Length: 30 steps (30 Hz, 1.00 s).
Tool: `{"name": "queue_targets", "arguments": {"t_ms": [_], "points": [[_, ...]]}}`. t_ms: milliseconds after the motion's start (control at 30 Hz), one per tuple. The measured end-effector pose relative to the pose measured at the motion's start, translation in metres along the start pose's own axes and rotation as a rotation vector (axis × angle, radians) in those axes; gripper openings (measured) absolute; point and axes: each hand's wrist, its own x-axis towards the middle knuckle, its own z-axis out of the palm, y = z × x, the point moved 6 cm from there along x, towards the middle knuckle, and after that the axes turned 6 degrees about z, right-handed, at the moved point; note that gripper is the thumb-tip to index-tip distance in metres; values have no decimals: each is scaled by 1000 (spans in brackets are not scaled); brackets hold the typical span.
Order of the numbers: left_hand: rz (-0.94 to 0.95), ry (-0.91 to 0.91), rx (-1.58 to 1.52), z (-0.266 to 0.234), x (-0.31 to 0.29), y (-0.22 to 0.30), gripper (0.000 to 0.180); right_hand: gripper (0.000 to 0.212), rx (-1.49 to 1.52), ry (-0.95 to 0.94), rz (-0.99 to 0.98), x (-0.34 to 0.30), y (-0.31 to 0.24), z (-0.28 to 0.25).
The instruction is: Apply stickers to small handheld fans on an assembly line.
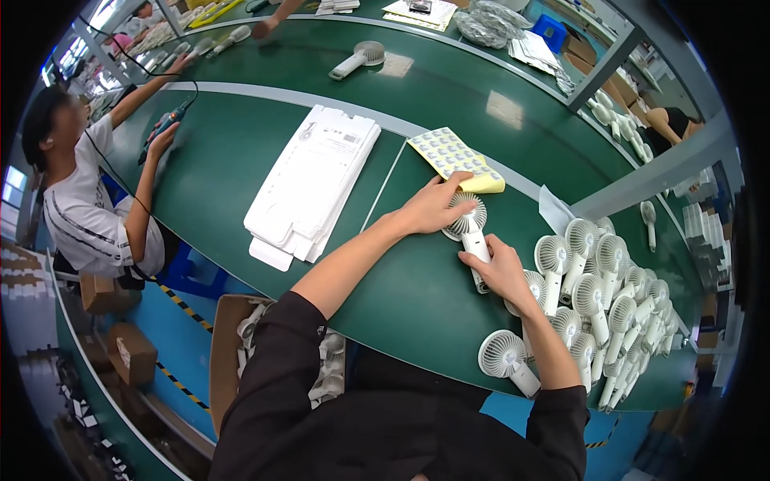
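Observation:
A white handheld fan (475, 244) lies slantwise in front of me, its round grille away from me and its handle towards me. My left hand (433, 208) grips the fan's head, with the thumb across the grille and the fingers at its far rim, by the curled near edge of a yellow sticker sheet (449, 150). Around the handle are the closed fingers of my right hand (501, 271). Just right of that hand begins a large pile of similar white fans (589, 293). One separate fan (504, 354) lies near the table's front edge, beside my right forearm.
A stack of flat white cartons (313, 180) lies left of my hands. Beyond the table's grey rail runs a green belt (449, 80) carrying another fan (358, 58). A person (96, 176) at left holds a power tool (163, 132). A metal post (658, 180) stands at right.

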Motion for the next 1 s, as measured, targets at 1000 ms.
{"name": "queue_targets", "arguments": {"t_ms": [1000], "points": [[-71,605,37,-33,3,-15,28,75,-22,745,52,183,16,-78]]}}
